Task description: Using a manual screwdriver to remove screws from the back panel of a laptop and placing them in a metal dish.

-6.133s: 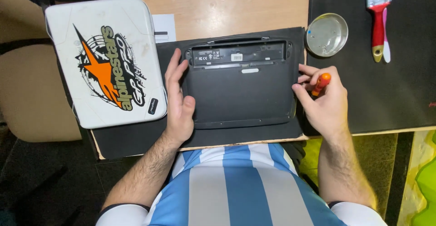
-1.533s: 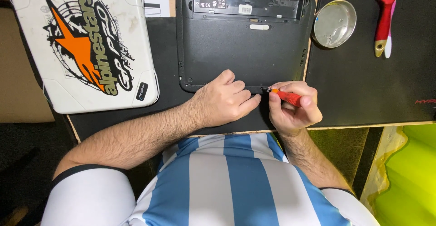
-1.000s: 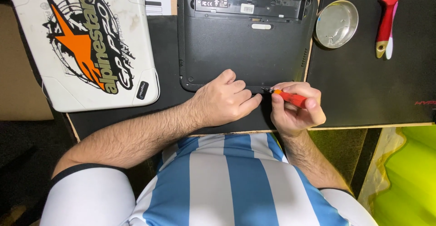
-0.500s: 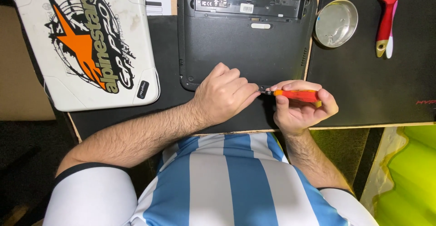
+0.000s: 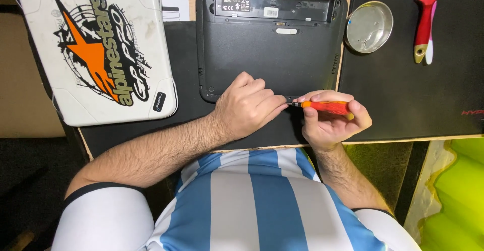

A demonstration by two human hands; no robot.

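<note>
My right hand is closed around the orange-handled screwdriver, held almost flat, with its dark tip pointing left at the near edge of the black laptop. The laptop lies bottom-up on the dark mat in the middle of the counter, its open battery bay toward the far edge. My left hand rests on the laptop's near edge, fingers curled and pinched in right at the screwdriver tip; I cannot see whether they hold a screw, since the tip is hidden between them.

I judge I am working a screw along the near edge of the base, with the left fingers steadying the bit. The next move calls for keeping the tip seated square in the screw head, turning with light pressure so it does not slip, and not letting a small screw roll off the near edge of the counter.

The round metal dish sits just right of the laptop toward the far edge, near enough for loose screws. A red-handled brush lies near the far right corner on the second dark mat. A white case with an orange star graphic fills the far left corner, well apart from my hands.
</note>
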